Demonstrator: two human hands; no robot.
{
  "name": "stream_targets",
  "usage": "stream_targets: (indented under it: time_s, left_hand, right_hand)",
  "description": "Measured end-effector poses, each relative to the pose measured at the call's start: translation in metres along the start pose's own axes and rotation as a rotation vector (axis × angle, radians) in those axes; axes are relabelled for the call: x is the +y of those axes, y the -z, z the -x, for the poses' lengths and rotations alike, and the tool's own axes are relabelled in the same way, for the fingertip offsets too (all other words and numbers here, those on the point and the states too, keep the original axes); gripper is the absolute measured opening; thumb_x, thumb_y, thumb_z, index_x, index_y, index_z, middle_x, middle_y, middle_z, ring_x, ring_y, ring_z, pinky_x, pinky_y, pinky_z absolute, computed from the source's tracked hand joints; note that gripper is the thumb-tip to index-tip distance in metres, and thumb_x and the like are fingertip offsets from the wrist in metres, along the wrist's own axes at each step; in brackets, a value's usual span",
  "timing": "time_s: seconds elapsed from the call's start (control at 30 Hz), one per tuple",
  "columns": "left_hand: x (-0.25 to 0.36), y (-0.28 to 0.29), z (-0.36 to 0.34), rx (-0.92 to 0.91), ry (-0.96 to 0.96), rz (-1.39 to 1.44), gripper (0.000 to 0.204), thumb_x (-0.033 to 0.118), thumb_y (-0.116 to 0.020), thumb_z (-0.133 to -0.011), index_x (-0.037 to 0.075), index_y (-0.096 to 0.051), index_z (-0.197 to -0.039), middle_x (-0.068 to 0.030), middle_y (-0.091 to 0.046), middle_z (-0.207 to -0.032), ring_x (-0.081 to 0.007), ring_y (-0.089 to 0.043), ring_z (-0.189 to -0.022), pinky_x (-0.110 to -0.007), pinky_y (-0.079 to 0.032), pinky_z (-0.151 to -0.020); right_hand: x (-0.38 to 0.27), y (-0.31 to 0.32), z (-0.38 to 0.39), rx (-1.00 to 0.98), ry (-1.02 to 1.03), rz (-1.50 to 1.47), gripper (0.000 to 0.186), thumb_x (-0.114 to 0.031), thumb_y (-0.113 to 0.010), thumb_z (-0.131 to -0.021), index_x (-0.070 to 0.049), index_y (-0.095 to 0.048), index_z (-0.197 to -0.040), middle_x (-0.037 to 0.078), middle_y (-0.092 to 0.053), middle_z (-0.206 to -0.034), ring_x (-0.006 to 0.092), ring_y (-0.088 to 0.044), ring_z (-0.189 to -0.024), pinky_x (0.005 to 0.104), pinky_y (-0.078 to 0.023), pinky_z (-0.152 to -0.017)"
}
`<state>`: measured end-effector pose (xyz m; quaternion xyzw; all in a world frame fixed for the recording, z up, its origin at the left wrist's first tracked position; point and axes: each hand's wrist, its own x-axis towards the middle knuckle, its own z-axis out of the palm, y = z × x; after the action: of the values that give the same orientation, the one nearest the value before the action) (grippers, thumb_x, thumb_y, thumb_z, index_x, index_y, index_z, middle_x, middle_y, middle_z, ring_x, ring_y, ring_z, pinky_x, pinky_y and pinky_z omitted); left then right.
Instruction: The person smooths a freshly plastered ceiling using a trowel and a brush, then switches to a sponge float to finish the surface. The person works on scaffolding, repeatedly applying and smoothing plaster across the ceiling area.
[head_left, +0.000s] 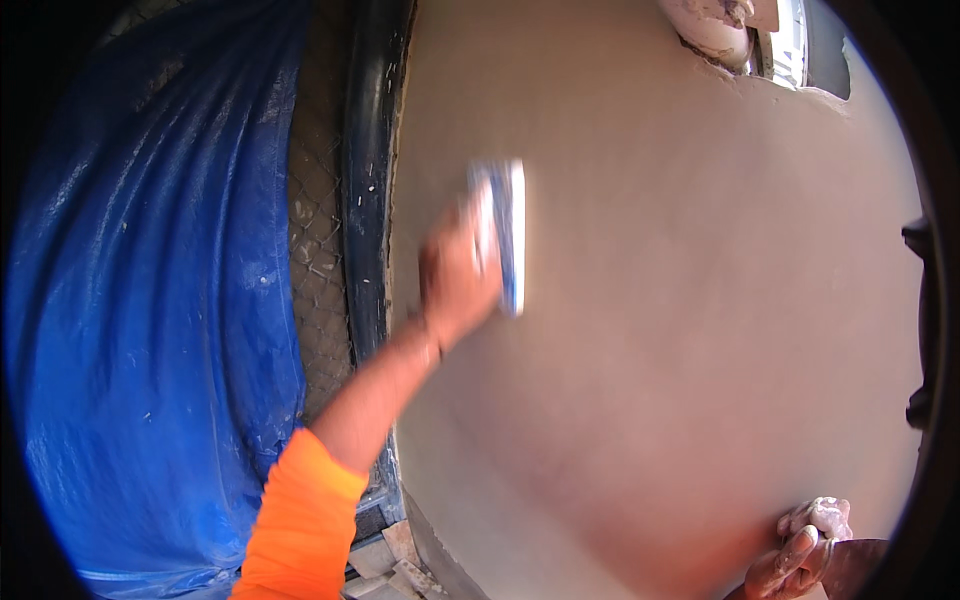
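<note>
Now left hand presses flat trowel, smooth plaster.

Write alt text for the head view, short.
The left hand presses a blurred blue-and-white trowel against a smooth beige plastered wall. The right hand, flecked with plaster, rests on the wall's lower right; a blue tarp hangs left.

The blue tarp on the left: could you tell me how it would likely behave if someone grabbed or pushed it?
The tarp is probably floppy: it hangs in creases and folds. It likely feels slick, since its surface shines. It seems light and thin, draping against the wire mesh beside it, so a push would probably just crumple it.
</note>
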<state>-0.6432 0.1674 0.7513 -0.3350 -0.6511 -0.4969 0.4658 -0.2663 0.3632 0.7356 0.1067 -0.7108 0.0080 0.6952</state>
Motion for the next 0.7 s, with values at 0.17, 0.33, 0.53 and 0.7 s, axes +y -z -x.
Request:
stream_targets:
  time_s: [0.17, 0.33, 0.53, 0.7]
  left_hand:
    - [-0.020, -0.012, -0.096, 0.090, -0.065, -0.064, 0.041, 0.006, -0.062, -0.091, -0.009, -0.061, -0.129, -0.0292, -0.071, -0.109, -0.0404, -0.072, -0.101, -0.045, -0.057, -0.089]
    - [-0.003, -0.001, 0.021, -0.038, -0.178, 0.000, 0.048, -0.002, -0.056, -0.090, -0.008, -0.056, -0.138, -0.0311, -0.064, -0.128, -0.0440, -0.066, -0.118, -0.047, -0.055, -0.099]
    - [-0.043, -0.017, -0.114, 0.072, -0.023, -0.108, 0.050, 0.003, -0.059, -0.083, -0.001, -0.063, -0.133, -0.0284, -0.068, -0.114, -0.0447, -0.068, -0.103, -0.049, -0.056, -0.091]
    - [-0.085, -0.043, 0.013, 0.085, -0.264, -0.049, 0.061, 0.005, -0.063, -0.078, -0.001, -0.058, -0.139, -0.0276, -0.067, -0.116, -0.0443, -0.068, -0.093, -0.048, -0.058, -0.083]
  right_hand:
    - [0.012, 0.008, 0.002, -0.053, 0.082, -0.044, 0.028, -0.013, -0.052, -0.101, -0.001, -0.060, -0.077, 0.011, -0.060, -0.068, 0.0224, -0.052, -0.053, 0.0357, -0.037, -0.050]
    - [0.012, 0.008, 0.004, -0.049, 0.064, -0.111, 0.025, -0.014, -0.053, -0.101, -0.002, -0.061, -0.081, 0.010, -0.059, -0.067, 0.0214, -0.051, -0.053, 0.0361, -0.034, -0.050]
    - [0.003, 0.011, 0.003, -0.053, 0.000, -0.002, 0.032, -0.016, -0.051, -0.102, -0.002, -0.062, -0.075, 0.013, -0.064, -0.071, 0.0255, -0.056, -0.057, 0.0383, -0.043, -0.054]
    - [-0.002, 0.019, 0.011, -0.082, -0.160, -0.055, 0.028, -0.026, -0.049, -0.107, -0.002, -0.054, -0.095, 0.007, -0.049, -0.079, 0.0157, -0.045, -0.067, 0.0284, -0.038, -0.057]
